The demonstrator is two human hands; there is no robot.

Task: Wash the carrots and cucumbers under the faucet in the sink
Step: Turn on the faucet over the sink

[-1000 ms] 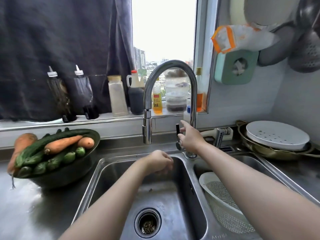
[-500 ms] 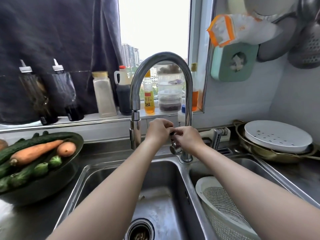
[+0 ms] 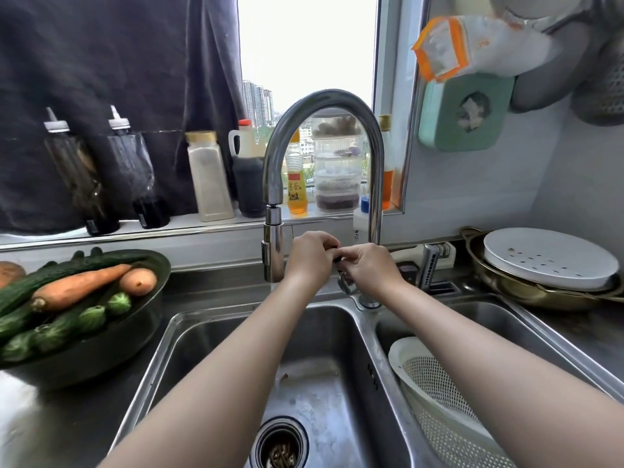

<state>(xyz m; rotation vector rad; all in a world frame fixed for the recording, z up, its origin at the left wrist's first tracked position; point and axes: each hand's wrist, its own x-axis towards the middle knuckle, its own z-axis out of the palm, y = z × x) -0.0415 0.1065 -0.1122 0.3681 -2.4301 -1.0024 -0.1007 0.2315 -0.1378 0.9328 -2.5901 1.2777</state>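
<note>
Two bare forearms reach over a steel sink (image 3: 209,336). The left hand (image 3: 309,260) and right hand (image 3: 369,270) meet, fingers curled, at the dark faucet handle (image 3: 337,260) beside the base of the tall arched faucet (image 3: 324,103). Both seem to pinch the handle, though the grip itself is mostly hidden. The carrots (image 3: 76,287) and cucumbers (image 3: 64,327) lie in a dark bowl (image 3: 135,336) on the counter, well to the left of both hands. A white colander (image 3: 435,390) sits in the right basin.
</note>
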